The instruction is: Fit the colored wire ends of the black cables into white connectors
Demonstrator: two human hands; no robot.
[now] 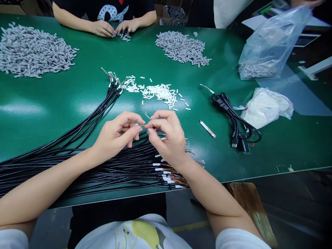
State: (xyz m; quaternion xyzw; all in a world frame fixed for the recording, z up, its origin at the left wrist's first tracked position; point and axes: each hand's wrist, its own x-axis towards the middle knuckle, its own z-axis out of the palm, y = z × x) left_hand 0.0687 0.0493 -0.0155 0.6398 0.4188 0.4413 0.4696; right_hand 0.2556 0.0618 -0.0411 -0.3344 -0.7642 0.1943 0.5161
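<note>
My left hand [118, 133] and my right hand [167, 136] meet over the table, fingertips close together. Thin coloured wires [141, 125] run between the two pinches, with a short wire end [147, 116] sticking up at my right fingers. Below both hands lies a thick bundle of black cables [116, 169], its white-sleeved, stripped ends [168, 176] pointing right. Another group of black cables [90, 122] curves up to the left, ending in bare coloured wires. Just beyond my hands, small white tubes [159, 92] are scattered.
Grey pieces form piles at the far left [36, 52] and far centre [181, 48]. Another person's hands [103, 28] handle grey pieces across the table. To the right are a white marker-like tool [207, 129], a coiled black cable [228, 110] and plastic bags [267, 105].
</note>
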